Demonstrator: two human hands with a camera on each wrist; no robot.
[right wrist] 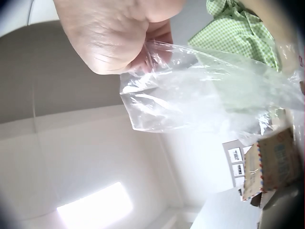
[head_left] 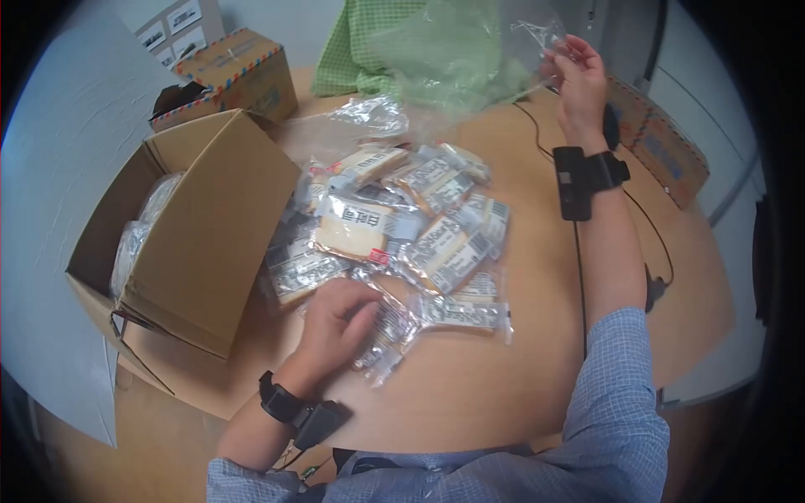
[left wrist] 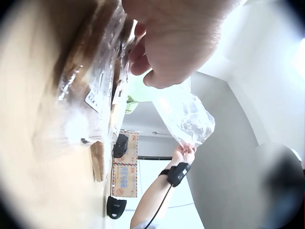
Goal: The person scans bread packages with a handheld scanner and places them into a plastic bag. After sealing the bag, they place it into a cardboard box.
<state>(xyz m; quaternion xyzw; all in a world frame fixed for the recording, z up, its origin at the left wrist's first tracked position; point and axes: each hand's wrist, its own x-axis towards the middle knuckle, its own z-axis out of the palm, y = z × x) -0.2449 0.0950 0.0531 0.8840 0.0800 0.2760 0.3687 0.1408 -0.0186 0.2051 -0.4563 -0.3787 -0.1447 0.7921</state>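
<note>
My right hand (head_left: 580, 88) is raised at the far right of the table and grips the gathered end of a large clear plastic bag (right wrist: 181, 98). The bag stretches left from it, across the front of a green checked cloth (head_left: 352, 50), toward the pile. Low at the near side of the pile, my left hand (head_left: 335, 323) has loosely bent fingers over the wrapped packets, apparently holding none. Those packets (head_left: 356, 226) are flat, pale bread-like slices in clear printed wrappers, heaped mid-table. In the left wrist view, wrapped packets (left wrist: 90, 81) lie right beside the fingers.
An open cardboard box (head_left: 214, 243) tilts at the left, with clear-wrapped things inside. Behind it stands a smaller box with a striped edge (head_left: 251, 80); another striped box (head_left: 662, 147) is at the right. Black cables (head_left: 658, 226) run along the table's right side.
</note>
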